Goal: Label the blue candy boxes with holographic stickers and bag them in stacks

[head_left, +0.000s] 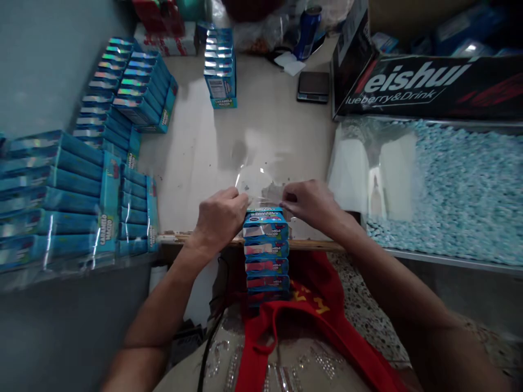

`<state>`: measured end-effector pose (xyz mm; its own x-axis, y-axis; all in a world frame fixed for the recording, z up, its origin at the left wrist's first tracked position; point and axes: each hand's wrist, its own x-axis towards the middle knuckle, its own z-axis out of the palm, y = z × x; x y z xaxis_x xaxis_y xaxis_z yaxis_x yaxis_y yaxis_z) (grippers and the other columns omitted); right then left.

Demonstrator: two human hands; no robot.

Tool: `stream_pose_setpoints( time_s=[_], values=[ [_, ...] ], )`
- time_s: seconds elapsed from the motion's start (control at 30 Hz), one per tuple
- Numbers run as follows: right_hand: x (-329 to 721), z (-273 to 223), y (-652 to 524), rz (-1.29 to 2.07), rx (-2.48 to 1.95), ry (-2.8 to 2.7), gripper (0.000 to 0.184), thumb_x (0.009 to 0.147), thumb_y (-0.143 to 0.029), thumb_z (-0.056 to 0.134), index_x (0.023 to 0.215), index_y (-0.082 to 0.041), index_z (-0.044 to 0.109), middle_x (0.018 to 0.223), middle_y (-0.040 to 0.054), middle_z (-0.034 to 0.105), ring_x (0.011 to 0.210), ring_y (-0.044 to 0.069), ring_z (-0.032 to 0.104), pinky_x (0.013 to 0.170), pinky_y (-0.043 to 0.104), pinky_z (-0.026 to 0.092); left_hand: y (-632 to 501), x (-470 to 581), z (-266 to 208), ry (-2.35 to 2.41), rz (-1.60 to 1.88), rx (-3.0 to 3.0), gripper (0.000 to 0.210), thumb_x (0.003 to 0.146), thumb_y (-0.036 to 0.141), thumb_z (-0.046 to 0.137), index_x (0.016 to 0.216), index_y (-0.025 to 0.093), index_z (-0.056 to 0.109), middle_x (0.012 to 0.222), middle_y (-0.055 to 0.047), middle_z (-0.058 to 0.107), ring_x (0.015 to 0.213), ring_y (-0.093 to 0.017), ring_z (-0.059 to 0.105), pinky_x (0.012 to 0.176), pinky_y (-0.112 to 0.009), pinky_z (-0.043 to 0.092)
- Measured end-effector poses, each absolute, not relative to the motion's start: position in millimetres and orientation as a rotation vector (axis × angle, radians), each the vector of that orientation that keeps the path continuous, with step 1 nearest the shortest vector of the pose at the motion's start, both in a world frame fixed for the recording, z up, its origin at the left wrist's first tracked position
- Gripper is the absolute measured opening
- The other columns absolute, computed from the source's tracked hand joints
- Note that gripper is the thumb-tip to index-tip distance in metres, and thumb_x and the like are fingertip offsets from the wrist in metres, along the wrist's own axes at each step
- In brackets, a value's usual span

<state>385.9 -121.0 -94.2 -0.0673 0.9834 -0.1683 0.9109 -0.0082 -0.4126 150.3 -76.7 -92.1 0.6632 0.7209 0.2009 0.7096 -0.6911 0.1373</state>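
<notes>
The pale tabletop (281, 136) extends beyond the fingers of both hands and to either side of them. To the right of the right hand's fingers, a shallow tray (449, 261) contains a large mass of small pale-blue pieces (461, 190). Beyond that tray, to the far right of the fingers, stands a black cardboard carton (412, 81) printed "eishui" and "lueberry&Drink", with blue items inside.

Left of the left hand's fingers, a large group of blue "Caramelo Macizo" packs (73, 188) is arranged in rows; glossy highlights suggest clear wrapping. A red apron (327, 288) with yellow markings lies on the near side of the fingers, against the person.

The row of blue caramel boxes (267, 250) being handled runs from just below and between the two sets of fingers toward the person, past the near edge of the tabletop. A shorter upright row of "Caramelo Macizo" boxes (220, 71) stands well beyond the fingers.

The left hand (223, 215) has its fingers curled in a closed pinch at the left of the row's far end. The right hand (308, 202) is likewise pinched, at the right. Between them the fingers hold clear film (260, 182), seen mainly by its reflections.

Beyond the right hand's fingers are a blue can (309, 32), a small dark scale (313, 86) and, smallest, a white scrap of paper (291, 64).
</notes>
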Motion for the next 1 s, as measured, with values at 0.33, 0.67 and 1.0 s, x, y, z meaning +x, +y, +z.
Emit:
stream_pose_setpoints(
  time_s=[0.33,0.67,1.0],
  values=[
    [362,-72,-187,0.357,-1.885,-1.658,0.016,0.093,-0.026,0.071,0.077,-0.023,0.075,0.075,0.0006,0.074,0.066,0.015,0.068,0.06,0.028,0.042,-126,143,-72,1.427,0.913,2.374,0.015,0.091,0.017,0.073,0.077,0.019,0.069,0.079,-0.001,0.071,0.072,-0.014,0.067,0.066,-0.026,0.049],
    [332,-75,-216,-0.177,-1.731,-1.657,0.015,0.101,-0.022,0.066,0.095,-0.024,0.078,0.085,0.0017,0.08,0.068,0.014,0.072,0.059,0.028,0.049,-153,145,-88,1.456,1.341,2.346,0.008,0.094,0.015,0.072,0.089,0.021,0.07,0.089,-0.002,0.076,0.083,-0.015,0.072,0.078,-0.028,0.058],
    [337,-125,-231,-0.263,-1.622,-1.619,0.008,0.098,-0.02,0.069,0.097,-0.026,0.074,0.089,0.004,0.081,0.076,0.018,0.076,0.07,0.029,0.056,-161,122,-143,1.259,1.47,2.708,0.022,0.089,0.013,0.075,0.107,0.025,0.067,0.089,-0.004,0.076,0.083,-0.018,0.074,0.08,-0.03,0.058]
  ],
)
